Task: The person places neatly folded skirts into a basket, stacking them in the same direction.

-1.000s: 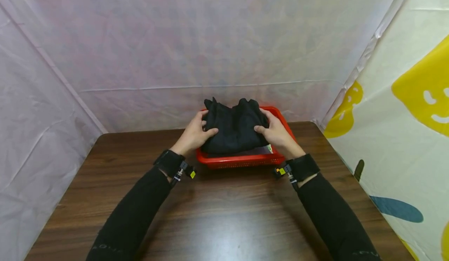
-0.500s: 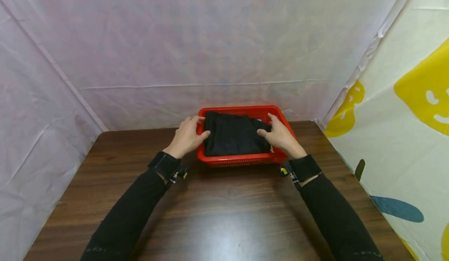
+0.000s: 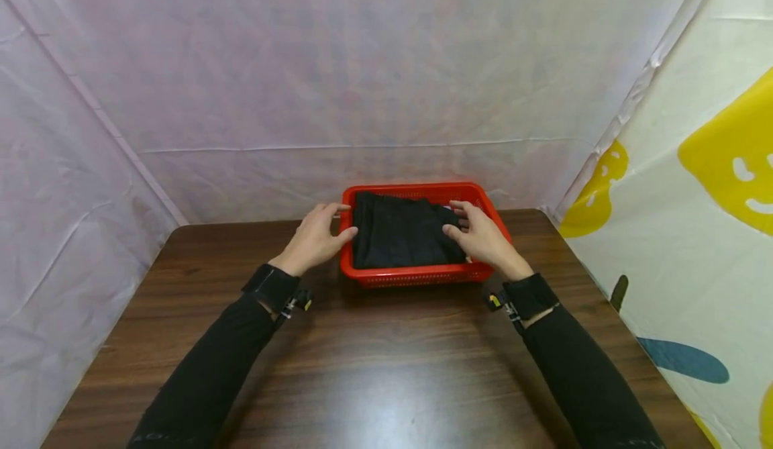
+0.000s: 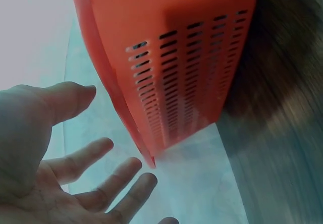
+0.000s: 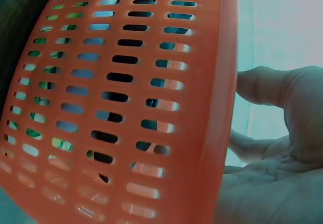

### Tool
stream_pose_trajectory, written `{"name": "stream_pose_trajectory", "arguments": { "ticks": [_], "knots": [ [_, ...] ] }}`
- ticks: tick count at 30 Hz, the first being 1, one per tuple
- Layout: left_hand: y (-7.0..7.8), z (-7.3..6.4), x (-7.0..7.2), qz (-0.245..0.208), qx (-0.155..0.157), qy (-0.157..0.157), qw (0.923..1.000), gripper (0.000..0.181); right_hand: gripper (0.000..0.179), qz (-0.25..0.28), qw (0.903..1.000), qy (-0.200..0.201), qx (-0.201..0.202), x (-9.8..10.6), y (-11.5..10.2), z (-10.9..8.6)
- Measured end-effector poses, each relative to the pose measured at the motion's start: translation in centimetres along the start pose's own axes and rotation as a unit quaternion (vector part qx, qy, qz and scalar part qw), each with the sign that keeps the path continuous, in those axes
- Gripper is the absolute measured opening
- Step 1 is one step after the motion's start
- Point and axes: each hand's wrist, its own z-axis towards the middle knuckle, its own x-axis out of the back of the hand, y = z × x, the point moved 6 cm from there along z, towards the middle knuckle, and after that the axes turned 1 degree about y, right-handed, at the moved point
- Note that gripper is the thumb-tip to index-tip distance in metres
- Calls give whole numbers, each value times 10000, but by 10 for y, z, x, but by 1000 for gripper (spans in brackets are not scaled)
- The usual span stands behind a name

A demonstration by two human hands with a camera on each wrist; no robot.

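Note:
A folded black cloth garment lies flat inside a red plastic basket at the back of the table. My left hand is spread beside the basket's left rim, thumb and fingers apart and holding nothing. In the left wrist view its fingers stand apart from the basket's slotted wall. Over the basket's right end is my right hand, its fingers loosely bent near the garment's right edge. Whether they touch the cloth cannot be told. The basket wall hides part of this hand in the right wrist view.
The basket stands on a brown wooden table, close to a pale hanging sheet behind it. On the right hangs a white curtain with yellow shapes. Through the basket's slots, green and bluish items show beneath the black cloth.
A second ago both hands held the bunched black garment above the basket. It went down into the basket and both hands let go. Since then my left hand has drawn slightly left.

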Motion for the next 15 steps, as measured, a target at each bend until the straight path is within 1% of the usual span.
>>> {"name": "stream_pose_trajectory", "arguments": {
  "ticks": [5,7,11,15],
  "knots": [
    [-4,-4,4,55,-106,-16,9999,63,66,-117,9988,162,453,1,-3,-4],
    [-6,-6,6,30,-107,-42,9999,64,64,-105,9983,198,544,2,-3,-6],
    [-11,-9,10,36,-68,-71,9999,68,61,-181,9976,275,602,4,2,-8],
    [-16,-12,13,127,-83,-73,9999,72,60,-296,9963,357,730,7,4,-10]
  ]
}}
